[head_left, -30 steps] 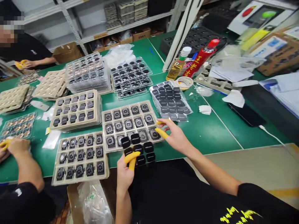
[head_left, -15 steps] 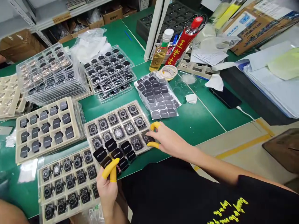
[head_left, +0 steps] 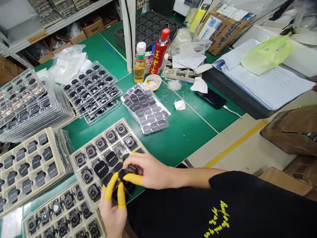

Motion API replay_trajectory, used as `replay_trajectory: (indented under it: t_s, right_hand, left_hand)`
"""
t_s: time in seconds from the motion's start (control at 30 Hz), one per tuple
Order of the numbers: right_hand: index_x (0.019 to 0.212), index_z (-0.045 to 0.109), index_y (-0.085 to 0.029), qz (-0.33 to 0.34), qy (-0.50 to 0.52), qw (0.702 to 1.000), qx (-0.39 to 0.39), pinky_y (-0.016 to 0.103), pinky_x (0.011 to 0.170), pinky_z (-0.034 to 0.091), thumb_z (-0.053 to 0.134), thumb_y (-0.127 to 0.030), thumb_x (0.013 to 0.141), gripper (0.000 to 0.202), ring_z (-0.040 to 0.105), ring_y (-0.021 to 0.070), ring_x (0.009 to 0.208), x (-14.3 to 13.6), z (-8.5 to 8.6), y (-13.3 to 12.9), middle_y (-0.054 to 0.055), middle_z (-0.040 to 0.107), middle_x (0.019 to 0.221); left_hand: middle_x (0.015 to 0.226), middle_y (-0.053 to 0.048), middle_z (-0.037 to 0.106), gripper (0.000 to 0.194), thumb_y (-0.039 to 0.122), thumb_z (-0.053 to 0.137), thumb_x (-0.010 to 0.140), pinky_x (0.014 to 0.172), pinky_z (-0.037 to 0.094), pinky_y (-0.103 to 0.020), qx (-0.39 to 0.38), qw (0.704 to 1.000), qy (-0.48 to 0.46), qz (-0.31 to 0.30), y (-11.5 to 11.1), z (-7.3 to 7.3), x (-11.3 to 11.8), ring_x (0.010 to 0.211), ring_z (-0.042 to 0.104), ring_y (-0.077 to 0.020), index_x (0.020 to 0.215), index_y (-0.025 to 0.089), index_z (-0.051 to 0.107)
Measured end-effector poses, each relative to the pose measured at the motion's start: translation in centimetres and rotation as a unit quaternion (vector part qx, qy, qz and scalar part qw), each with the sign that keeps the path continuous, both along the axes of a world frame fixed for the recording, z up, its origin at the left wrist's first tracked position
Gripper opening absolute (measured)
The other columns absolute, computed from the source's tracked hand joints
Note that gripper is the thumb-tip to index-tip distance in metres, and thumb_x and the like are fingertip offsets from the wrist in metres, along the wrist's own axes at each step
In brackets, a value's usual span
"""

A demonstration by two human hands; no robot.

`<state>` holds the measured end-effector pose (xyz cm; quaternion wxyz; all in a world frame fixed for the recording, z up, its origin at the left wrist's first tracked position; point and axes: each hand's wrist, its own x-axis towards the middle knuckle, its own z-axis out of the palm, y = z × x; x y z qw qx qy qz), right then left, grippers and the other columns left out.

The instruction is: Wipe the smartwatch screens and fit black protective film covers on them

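Note:
My right hand (head_left: 146,170), with yellow finger covers, pinches a dark watch body (head_left: 131,169) over the front right part of a beige tray (head_left: 86,195). Close beside it, my left hand (head_left: 113,201), also in yellow finger covers, holds a sheet of black labels (head_left: 101,169) with white lettering. The sheet lies over the tray's near part and hides some pockets. Watch bodies (head_left: 101,143) sit face down in the tray's other pockets. The fingertips of both hands nearly meet at the label sheet.
A second tray of watches (head_left: 63,228) is at the lower left, near stacked trays of grey-covered pieces (head_left: 27,185). Behind lie a grey label sheet (head_left: 146,109), tape roll (head_left: 152,82), bottle of yellow liquid (head_left: 140,67), red bottle (head_left: 159,53) and phone (head_left: 210,98).
My right hand has lifted a watch body from the tray's right side and brought it left to the labels in my left hand. The camera view has shifted to the right.

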<state>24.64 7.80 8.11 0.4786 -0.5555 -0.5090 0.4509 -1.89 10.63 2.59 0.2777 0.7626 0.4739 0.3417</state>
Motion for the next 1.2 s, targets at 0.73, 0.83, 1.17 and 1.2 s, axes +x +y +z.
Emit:
replay_trajectory:
  t_s: [0.73, 0.83, 1.17, 1.2]
  right_hand:
    - [0.101, 0.076, -0.025, 0.101, 0.063, 0.99, -0.08, 0.031, 0.072, 0.057, 0.069, -0.051, 0.106, 0.028, 0.069, 0.0198, 0.08, 2.6, -0.6, 0.4, 0.004, 0.076, 0.095]
    - [0.101, 0.078, -0.026, 0.123, 0.032, 0.988, -0.09, 0.032, 0.069, 0.058, 0.07, -0.054, 0.102, 0.03, 0.069, 0.0208, 0.077, 2.6, -0.7, 0.7, 0.005, 0.079, 0.095]
    - [0.1, 0.081, -0.028, 0.147, 0.004, 0.984, -0.097, 0.036, 0.07, 0.066, 0.072, -0.049, 0.095, 0.023, 0.078, 0.027, 0.082, 1.8, -0.9, 0.6, 0.006, 0.08, 0.091]
    - [0.102, 0.081, -0.028, 0.149, 0.009, 0.984, -0.102, 0.036, 0.072, 0.068, 0.073, -0.051, 0.096, 0.025, 0.079, 0.028, 0.085, 1.9, -1.1, 0.6, 0.007, 0.082, 0.094]
  left_hand:
    - [0.145, -0.02, 0.081, 0.075, 0.057, 0.079, 0.102, 0.11, 0.071, -0.049, -0.058, 0.99, -0.008, -0.126, -1.3, 4.4, 6.5, 0.131, 0.082, -0.0337, 0.165, 0.021, 0.059]
    - [0.149, -0.021, 0.079, 0.076, 0.059, 0.073, 0.105, 0.114, 0.07, -0.049, -0.057, 0.987, -0.012, -0.148, -1.3, 4.1, 6.0, 0.136, 0.081, -0.0341, 0.168, 0.021, 0.056]
    - [0.129, -0.017, 0.087, 0.081, 0.057, 0.091, 0.091, 0.1, 0.074, -0.042, -0.084, 0.986, -0.068, -0.13, -2.2, 1.3, 5.6, 0.112, 0.089, -0.0326, 0.159, 0.021, 0.065]
    - [0.127, -0.017, 0.088, 0.081, 0.059, 0.092, 0.089, 0.099, 0.075, -0.041, -0.092, 0.985, -0.075, -0.125, -2.3, 1.1, 5.7, 0.11, 0.089, -0.0318, 0.156, 0.021, 0.067]
